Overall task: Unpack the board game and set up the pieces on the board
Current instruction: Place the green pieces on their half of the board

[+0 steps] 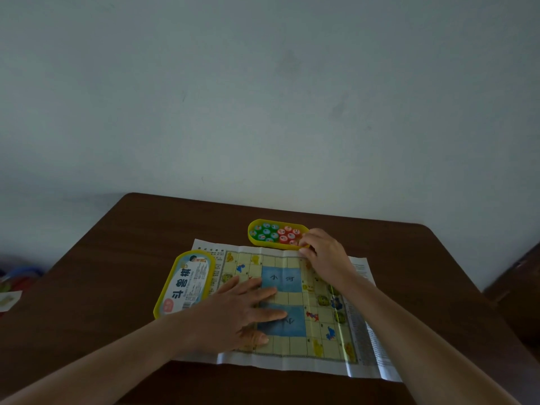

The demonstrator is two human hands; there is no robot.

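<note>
Paper game board (292, 346): far blue field (281, 285) reads "小河"; near blue field (293, 328) shows "小", the rest covered. Yellow box lid (187, 283): "斗兽棋"; small print illegible.

One board (292, 347), one tray (253, 240), one lid (187, 283), two hands (233, 314) (324, 255)

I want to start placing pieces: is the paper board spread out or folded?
Spread out: the paper board lies open on the table, creases visible, left hand flat on it.

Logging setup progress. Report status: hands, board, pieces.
Left hand flat on unfolded board. Right hand at end of yellow tray, grip unclear. Green and red pieces in tray. Lid overlaps board's left edge.
</note>
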